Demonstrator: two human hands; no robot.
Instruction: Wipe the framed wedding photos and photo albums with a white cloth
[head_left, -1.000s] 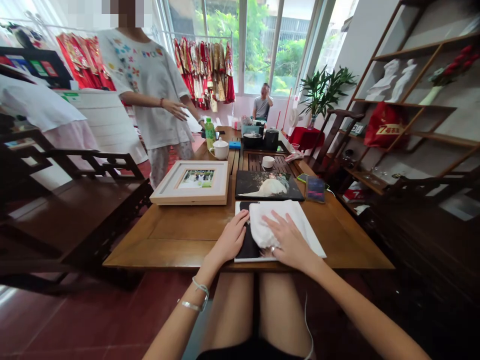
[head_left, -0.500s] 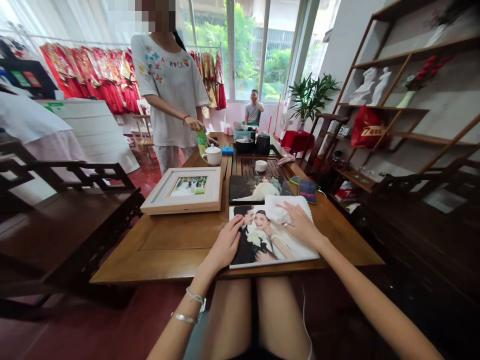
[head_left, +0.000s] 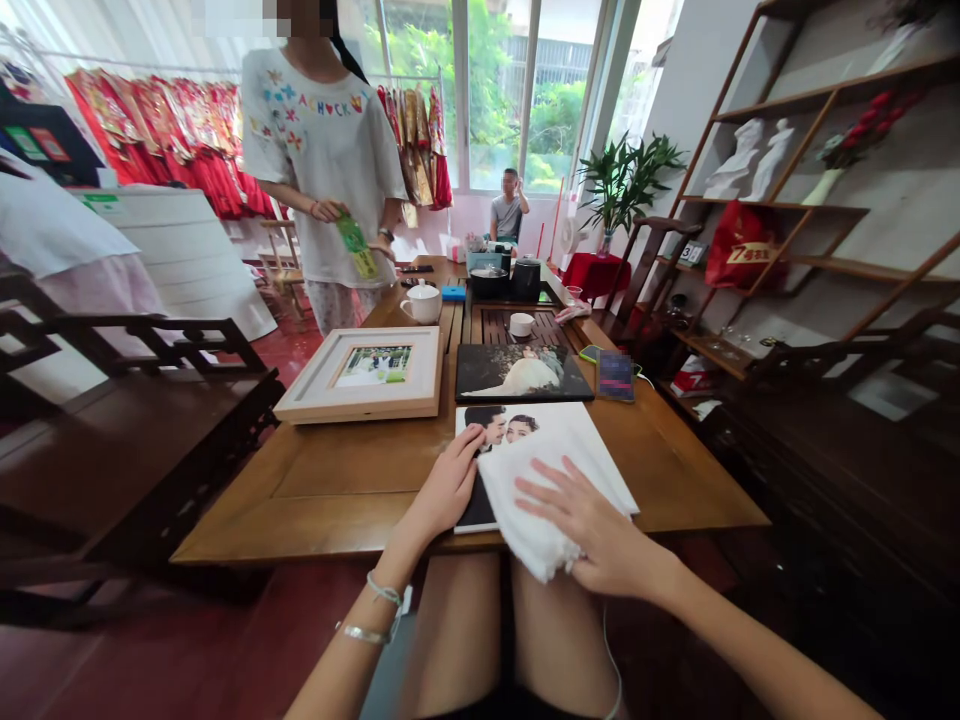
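A white-bordered photo panel point(head_left: 581, 420) lies near the table's front edge, printed with a couple whose lower part is covered. Over it is spread a white cloth point(head_left: 502, 480), one corner hanging past the table edge. My right hand point(head_left: 574, 515) rests on the cloth with its fingers apart and stretched out. At the panel's left edge lies my left hand point(head_left: 454, 478), fingers extended and fingertips touching the picture. Just behind is a dark photo panel point(head_left: 480, 370). A light wooden picture frame point(head_left: 360, 410) lies to the left of both panels.
The wooden table point(head_left: 322, 520) also bears a lidded white teacup point(head_left: 421, 302), a small white cup point(head_left: 521, 324), a black kettle point(head_left: 526, 280) and a phone point(head_left: 615, 375) at right. Across it stands a person point(head_left: 322, 170) holding a green packet point(head_left: 357, 245). Shelves point(head_left: 817, 200) line the right wall.
My right hand has moved the cloth toward me, from the panel's upper right to its lower middle. My left hand stays at the left edge. The standing person has lifted the green packet.
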